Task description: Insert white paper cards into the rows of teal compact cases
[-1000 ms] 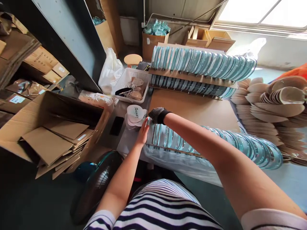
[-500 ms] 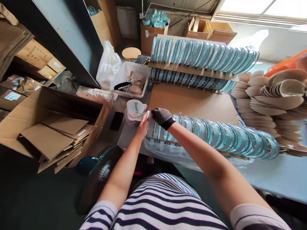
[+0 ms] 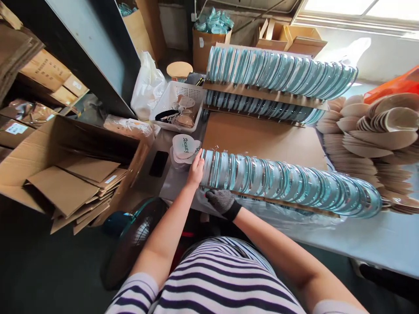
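Bare fingers of my left hand point(image 3: 195, 171) lie against the left end of a long row of teal-edged clear glass discs point(image 3: 262, 176), gripping the end disc. The discs stand on edge, packed side by side. My right hand point(image 3: 222, 203), in a dark knitted glove, is just below the row's front left edge, fingers curled. A small red spot shows at its fingertips; what it holds, if anything, is unclear. Beside my left hand, pale rounded cards point(image 3: 183, 146) with printed black lettering are stacked in a clear container.
Two more disc rows point(image 3: 278, 72) stand behind a cardboard sheet point(image 3: 262, 133). Stacked beige oval pieces point(image 3: 366, 131) are at right. A white basket point(image 3: 176, 104), a dark phone-like slab point(image 3: 159, 164), an open carton point(image 3: 65, 161) and a fan point(image 3: 137, 235) are at left.
My gloved right hand has moved from the row's top left corner down to its front edge. My left hand stays at the row's end, and the view has shifted slightly.
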`<state>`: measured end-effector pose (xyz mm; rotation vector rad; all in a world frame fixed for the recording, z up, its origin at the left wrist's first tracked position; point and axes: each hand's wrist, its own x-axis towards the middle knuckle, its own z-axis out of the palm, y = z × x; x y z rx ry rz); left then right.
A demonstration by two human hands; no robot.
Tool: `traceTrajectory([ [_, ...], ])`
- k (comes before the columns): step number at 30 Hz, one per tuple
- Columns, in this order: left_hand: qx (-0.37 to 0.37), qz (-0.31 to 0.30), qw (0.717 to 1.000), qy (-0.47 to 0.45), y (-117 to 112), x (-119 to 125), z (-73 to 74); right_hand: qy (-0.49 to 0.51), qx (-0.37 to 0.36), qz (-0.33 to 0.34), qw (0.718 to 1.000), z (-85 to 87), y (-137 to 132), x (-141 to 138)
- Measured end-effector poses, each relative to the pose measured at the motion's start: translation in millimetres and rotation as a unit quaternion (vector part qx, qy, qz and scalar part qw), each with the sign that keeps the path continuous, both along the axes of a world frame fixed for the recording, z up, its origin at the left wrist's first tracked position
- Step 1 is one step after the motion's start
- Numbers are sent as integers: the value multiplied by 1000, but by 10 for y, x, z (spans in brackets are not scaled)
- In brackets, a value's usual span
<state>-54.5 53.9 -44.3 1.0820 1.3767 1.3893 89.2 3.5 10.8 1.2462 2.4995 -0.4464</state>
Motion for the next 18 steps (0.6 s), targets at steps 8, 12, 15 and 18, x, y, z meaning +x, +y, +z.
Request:
traceTrajectory([
  [8, 127, -102, 943, 289, -112, 140, 244, -10, 69, -132, 989, 608, 1347, 240],
  [12, 124, -103, 934, 318, -89, 148, 237, -46, -24, -43, 998, 489, 1748, 69],
  [15, 126, -97, 937, 311, -85, 135, 243, -50, -59, 19, 997, 455, 1818, 4],
  [18, 126, -107, 942, 291, -83, 120, 246, -41, -25, 66, 997, 487, 1771, -4],
])
